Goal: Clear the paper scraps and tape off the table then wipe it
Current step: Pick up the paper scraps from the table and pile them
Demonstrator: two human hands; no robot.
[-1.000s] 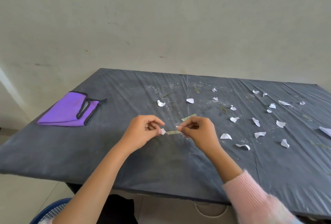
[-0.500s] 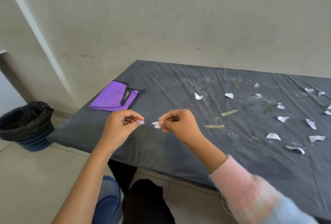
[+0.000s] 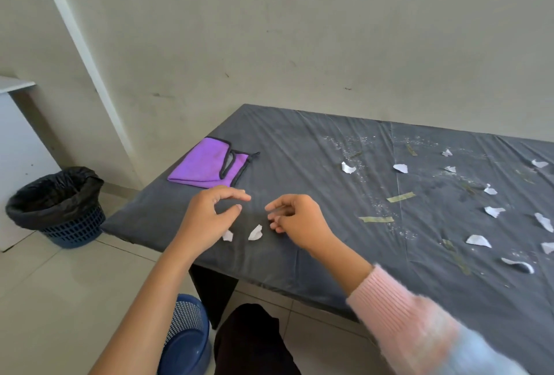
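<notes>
Over the front left part of the dark table [image 3: 299,149], my left hand [image 3: 207,218] and my right hand [image 3: 299,221] hover with loosely spread fingers and hold nothing. Two small white paper scraps [image 3: 227,235] [image 3: 255,232] show just below and between the hands, free of the fingers. Two strips of greenish tape [image 3: 400,197] [image 3: 376,219] lie flat to the right of my right hand. Several more white scraps [image 3: 478,240] are scattered over the table's right side. A folded purple cloth [image 3: 209,167] rests at the table's left end.
A blue bin lined with a black bag [image 3: 57,203] stands on the floor left of the table. A second blue mesh basket [image 3: 186,332] sits on the floor by my legs, under the table's front edge. Fine white crumbs speckle the table's middle.
Each hand pinched a small white scrap half a second ago; both have let go and the scraps now sit below the spread fingers. The view has swung left.
</notes>
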